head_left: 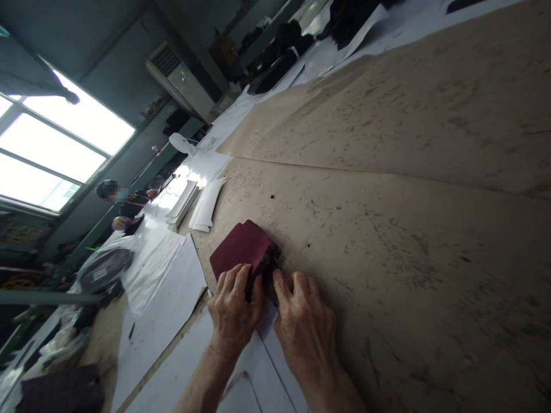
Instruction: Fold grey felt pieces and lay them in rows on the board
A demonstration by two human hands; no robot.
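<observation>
On a wide brown paper-topped worktable [387, 241], a flat, four-sided maroon piece w/ a rough black edge [239, 246] lies just beyond a worker's two bare hands. L hand [236, 307] grips the maroon piece's near end, fingers on top, thumb by the black edge. R hand [303, 318], fingers curled, is at the same edge's near corner; can't tell if it's holding anything. Beyond the piece, up & to its left: two stacks of white paper strips [183, 206] and, farther off, a dark-clad co-worker [129, 198] nr. a bright, multi-paned window [55, 149]. Left of the piece: a large white paper sheet [159, 310].
</observation>
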